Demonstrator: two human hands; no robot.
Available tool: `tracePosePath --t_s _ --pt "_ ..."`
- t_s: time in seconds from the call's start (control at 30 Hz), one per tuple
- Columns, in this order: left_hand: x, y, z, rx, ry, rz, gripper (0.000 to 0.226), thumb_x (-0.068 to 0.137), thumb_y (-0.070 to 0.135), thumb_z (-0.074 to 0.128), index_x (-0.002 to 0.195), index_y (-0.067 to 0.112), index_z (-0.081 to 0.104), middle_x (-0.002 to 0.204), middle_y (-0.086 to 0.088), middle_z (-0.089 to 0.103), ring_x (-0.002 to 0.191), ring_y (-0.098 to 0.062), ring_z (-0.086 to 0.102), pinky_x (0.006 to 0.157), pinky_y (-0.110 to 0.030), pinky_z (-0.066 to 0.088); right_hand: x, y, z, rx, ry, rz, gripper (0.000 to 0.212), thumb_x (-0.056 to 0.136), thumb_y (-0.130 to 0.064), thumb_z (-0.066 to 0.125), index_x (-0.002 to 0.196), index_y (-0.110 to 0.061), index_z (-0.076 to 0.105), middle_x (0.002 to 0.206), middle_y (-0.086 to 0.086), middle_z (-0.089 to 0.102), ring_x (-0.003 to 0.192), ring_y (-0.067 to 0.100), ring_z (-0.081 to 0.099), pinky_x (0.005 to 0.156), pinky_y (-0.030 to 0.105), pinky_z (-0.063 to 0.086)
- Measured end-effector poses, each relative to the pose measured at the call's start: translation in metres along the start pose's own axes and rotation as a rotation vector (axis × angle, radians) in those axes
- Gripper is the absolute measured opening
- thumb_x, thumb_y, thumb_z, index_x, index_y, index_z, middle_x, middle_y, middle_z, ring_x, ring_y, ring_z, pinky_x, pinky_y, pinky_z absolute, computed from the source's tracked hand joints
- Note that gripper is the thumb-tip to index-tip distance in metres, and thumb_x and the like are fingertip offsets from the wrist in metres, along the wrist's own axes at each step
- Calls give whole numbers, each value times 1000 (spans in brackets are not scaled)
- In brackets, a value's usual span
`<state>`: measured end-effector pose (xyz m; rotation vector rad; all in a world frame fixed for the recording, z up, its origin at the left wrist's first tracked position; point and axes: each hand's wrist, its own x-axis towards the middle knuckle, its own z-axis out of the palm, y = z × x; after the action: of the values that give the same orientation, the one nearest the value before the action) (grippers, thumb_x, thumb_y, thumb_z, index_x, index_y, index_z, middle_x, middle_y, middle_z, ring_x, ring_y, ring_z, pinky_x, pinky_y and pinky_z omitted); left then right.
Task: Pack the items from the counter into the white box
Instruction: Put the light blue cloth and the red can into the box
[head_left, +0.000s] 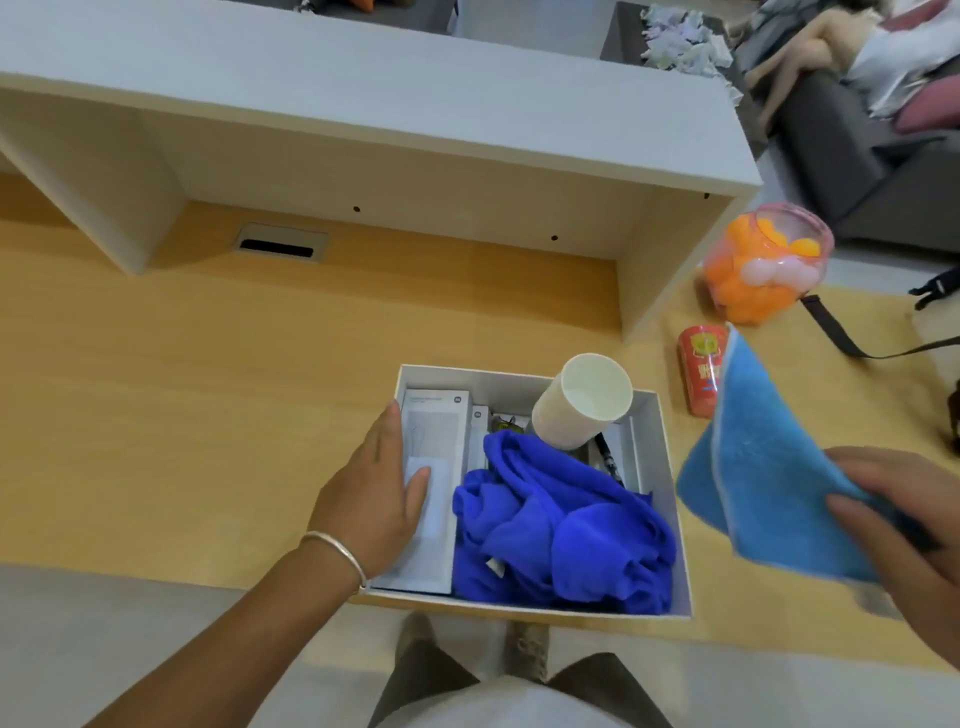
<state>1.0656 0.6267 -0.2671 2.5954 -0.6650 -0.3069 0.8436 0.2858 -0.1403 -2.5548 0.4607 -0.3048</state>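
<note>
— Cloth time? The right hand (893, 525) pinches the light blue cloth (769, 467) in the air, just right of the white box (670, 525).

— Yes. It should bunch the cloth small. The dark blue cloth (561, 530) and the white cup (582, 400) fill that side.

— And the left hand (379, 488)?

— It lies flat and open on a white packet (436, 415) inside.

— The red can (698, 374) and ball jar (763, 265) wait on the counter (208, 415).
</note>
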Motion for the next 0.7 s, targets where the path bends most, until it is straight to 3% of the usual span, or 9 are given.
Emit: tracePosePath --t_s 0.07,0.27,0.4,0.47,0.53,0.6,0.7 --pt "0 -1 1 -14 -1 11 77 97 43 40 153 15 -5 162 -2 10 138 -22 36 90 -33 48 -14 -23 -6 -28 -31 -78 30 93 -48 44 108 -33 65 122 -9 62 108 18 61 86 39 47" --pt "0 -1 3 -73 2 27 79 96 41 43 153 14 -4 161 -2 10 141 -21 30 93 -34 45 -31 -90 43 -149 -29 -316 28 92 -24 50 101 -10 72 123 2 63 107 17 63 89 29 48" --pt "-1 0 1 -81 9 21 80 95 39 45 153 15 -4 161 -2 11 139 -22 33 93 -35 46 -25 -100 94 -269 -204 -294 36 84 -12 64 120 -15 67 129 6 60 112 26 62 90 39 52" --pt "-1 1 1 -85 10 18 80 95 39 46 153 16 -5 161 -1 11 138 -23 35 92 -35 46 -24 -99 110 -281 -271 -317 41 87 -25 65 128 -22 61 138 5 54 123 26 54 100 44 44" --pt "-2 2 0 -90 12 13 81 95 39 46 153 18 -5 161 0 11 138 -23 36 93 -35 46 -21 -95 123 -352 -340 -363 45 91 -45 50 134 -32 55 146 2 46 134 24 43 109 47 31" --pt "-2 2 1 -99 12 7 81 94 38 48 153 18 -5 161 -1 12 137 -24 37 94 -35 46 -11 -86 133 -412 -398 -403 49 91 -53 43 136 -36 52 147 0 44 138 24 38 112 49 23" --pt "-2 2 2 -76 9 -7 82 94 37 50 153 18 -3 160 -3 15 131 -27 45 86 -34 50 13 -72 145 -353 -368 -426 42 89 -45 53 129 -32 60 138 1 54 132 27 45 109 46 34"
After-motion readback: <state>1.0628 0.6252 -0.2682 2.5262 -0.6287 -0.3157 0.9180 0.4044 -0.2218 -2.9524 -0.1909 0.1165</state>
